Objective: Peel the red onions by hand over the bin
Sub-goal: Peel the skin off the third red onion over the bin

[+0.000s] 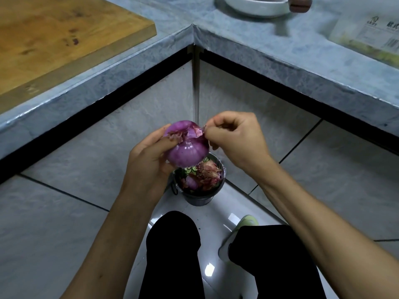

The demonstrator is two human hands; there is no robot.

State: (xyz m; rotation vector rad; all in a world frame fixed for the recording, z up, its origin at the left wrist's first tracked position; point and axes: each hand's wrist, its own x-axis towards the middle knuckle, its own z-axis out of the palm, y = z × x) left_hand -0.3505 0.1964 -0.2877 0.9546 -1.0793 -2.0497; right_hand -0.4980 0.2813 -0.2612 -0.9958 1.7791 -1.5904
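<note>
The left hand (151, 156) grips a glossy purple-red round onion (186, 147) above the small dark bin (200, 199) of skins. The right hand (235, 134) pinches a dry papery flap (197, 132) at its top; peeling is mid-way, and next likely calls for tearing it free.

I see a home kitchen: an L-shaped grey marbled surface (269, 50) wraps the corner, with a worn wooden cutting board (56, 37) at 10 o'clock and a white dish (254, 8) at 12. Tiled cabinet fronts (248, 108) sit below, and a small bin (199, 186) of vegetable scraps stands on the glossy floor (216, 221).
</note>
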